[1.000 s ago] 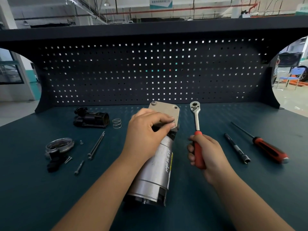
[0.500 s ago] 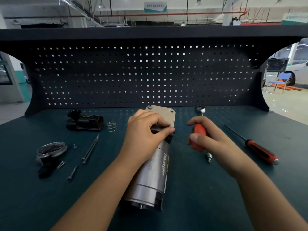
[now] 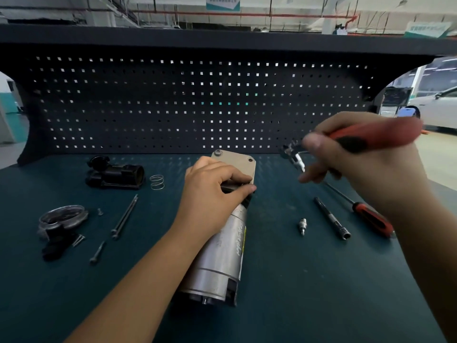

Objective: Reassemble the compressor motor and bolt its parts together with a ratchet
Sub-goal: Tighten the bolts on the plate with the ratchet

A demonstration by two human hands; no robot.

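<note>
Silver cylindrical compressor motor [image 3: 222, 256], lying on dark teal bench [image 3: 296, 305], left hand [image 3: 212, 194] clasping it below its beige end plate [image 3: 237, 160]; red-handled ratchet [image 3: 378, 134] gripped aloft in right hand [image 3: 371, 174]; bolting stage, next move likely seats ratchet head on a plate bolt [image 3: 218, 152]

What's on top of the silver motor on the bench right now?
The left hand grips the motor at its far end, just below the beige end plate. The joint under the hand is covered and cannot be seen.

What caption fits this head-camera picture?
Left hand grips the compressor motor while right hand holds the ratchet raised.
</note>
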